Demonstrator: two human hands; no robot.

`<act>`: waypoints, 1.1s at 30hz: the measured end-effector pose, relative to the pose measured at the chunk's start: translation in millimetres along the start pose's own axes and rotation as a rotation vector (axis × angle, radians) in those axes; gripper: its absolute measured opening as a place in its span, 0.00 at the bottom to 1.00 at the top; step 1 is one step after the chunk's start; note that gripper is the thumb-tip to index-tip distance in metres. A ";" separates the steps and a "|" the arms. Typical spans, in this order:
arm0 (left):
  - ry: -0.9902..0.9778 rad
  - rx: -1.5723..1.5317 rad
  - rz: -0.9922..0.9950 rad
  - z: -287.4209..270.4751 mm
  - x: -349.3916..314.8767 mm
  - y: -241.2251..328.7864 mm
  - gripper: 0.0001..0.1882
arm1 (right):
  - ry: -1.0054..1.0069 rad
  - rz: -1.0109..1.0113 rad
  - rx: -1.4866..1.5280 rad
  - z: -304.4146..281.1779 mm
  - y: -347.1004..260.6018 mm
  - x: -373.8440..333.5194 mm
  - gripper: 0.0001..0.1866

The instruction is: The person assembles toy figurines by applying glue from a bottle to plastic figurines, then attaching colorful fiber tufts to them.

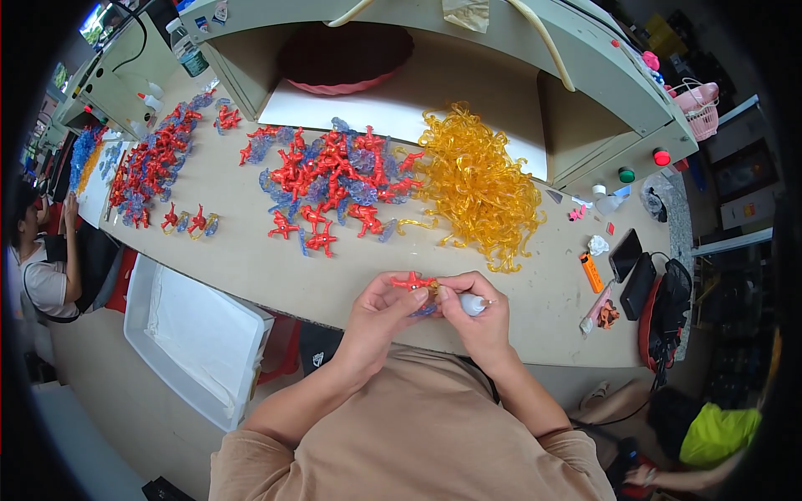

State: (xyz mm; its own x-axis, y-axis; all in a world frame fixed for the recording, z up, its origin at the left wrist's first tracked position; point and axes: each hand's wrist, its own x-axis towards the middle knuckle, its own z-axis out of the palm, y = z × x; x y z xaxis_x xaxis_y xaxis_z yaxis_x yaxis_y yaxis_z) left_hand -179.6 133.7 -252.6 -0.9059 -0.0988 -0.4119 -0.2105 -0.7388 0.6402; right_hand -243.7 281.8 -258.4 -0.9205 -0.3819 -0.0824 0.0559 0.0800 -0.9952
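Close to my body at the table's front edge, my left hand point(374, 319) is closed on a small red plastic figure point(411, 282) that has a translucent blue part point(424, 311) below it. My right hand point(483, 327) meets it from the other side, thumb and fingertip at a small translucent yellow piece point(433, 289) against the figure. Tucked in the same right hand is a small white squeeze bottle point(471, 305), its thin tip pointing right. Beyond my hands lie a pile of red figures with blue parts point(334, 171) and a heap of curly translucent yellow pieces point(480, 188).
More red-and-blue figures point(159, 159) lie at the left, with two yellow-fitted ones point(197, 220) nearby. A box-like bench unit point(585, 75) spans the back. At right are an orange lighter point(591, 272) and a phone point(625, 255). A white bin point(196, 334) stands lower left; another person point(58, 267) sits beyond.
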 end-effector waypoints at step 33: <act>-0.062 0.335 -0.027 0.4 7.4 14.3 0.15 | -0.372 0.197 0.272 -30.3 -11.5 4.4 0.11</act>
State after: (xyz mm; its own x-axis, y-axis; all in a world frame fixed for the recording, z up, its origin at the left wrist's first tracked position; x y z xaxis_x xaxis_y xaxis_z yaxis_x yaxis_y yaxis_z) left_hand -189.4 122.7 -246.2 -0.9168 -0.0338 -0.3980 -0.3346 -0.4795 0.8113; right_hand -260.0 307.1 -245.7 -0.6851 -0.6899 -0.2338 0.3590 -0.0405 -0.9325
